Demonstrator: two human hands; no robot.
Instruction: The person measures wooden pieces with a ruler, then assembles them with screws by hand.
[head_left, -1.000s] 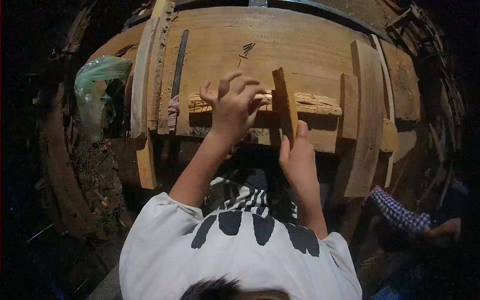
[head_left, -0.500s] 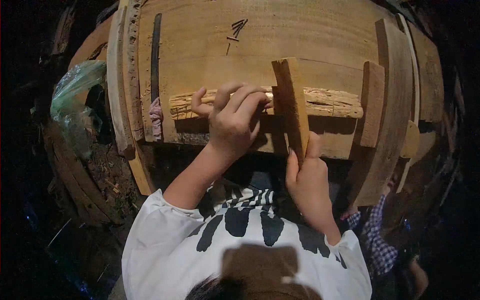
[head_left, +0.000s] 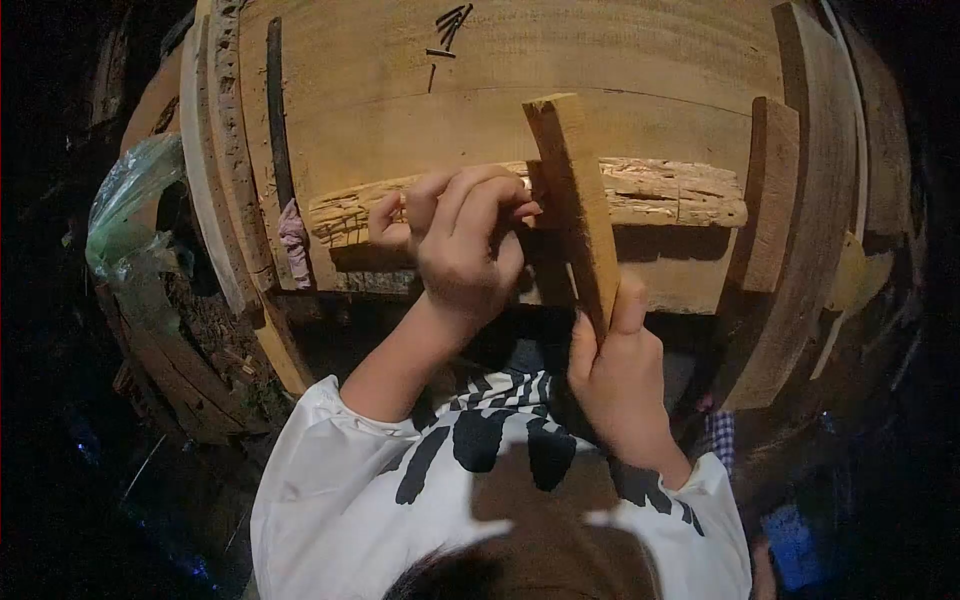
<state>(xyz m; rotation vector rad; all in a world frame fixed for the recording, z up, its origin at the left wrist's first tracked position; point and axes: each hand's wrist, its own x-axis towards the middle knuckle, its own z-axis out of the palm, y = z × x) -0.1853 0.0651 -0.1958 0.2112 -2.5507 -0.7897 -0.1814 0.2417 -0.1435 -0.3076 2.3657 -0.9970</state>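
Note:
My right hand (head_left: pixel 620 375) is wrapped round the lower end of a flat wooden bar (head_left: pixel 575 190), which points up and away across a rough, split piece of wood (head_left: pixel 675 190). My left hand (head_left: pixel 460 235) is over the left half of that rough wood, its fingers curled and pinched close to the bar. Whatever may be between those fingertips is too small to make out. The rough wood lies crosswise near the front edge of a broad board (head_left: pixel 380 130).
Several dark nails (head_left: pixel 455 22) lie at the back. A dark strip (head_left: pixel 279 110) and a pink cloth (head_left: pixel 294 243) are at the left, beside long planks (head_left: pixel 212 150) and a plastic bag (head_left: pixel 130 205). More planks (head_left: pixel 815 200) stand at the right. A checkered cloth (head_left: pixel 720 440) shows lower right.
The view has shifted, and the nails appear further up and left. The bar's upper end appears slightly higher and further left. Less of the checkered cloth shows at lower right.

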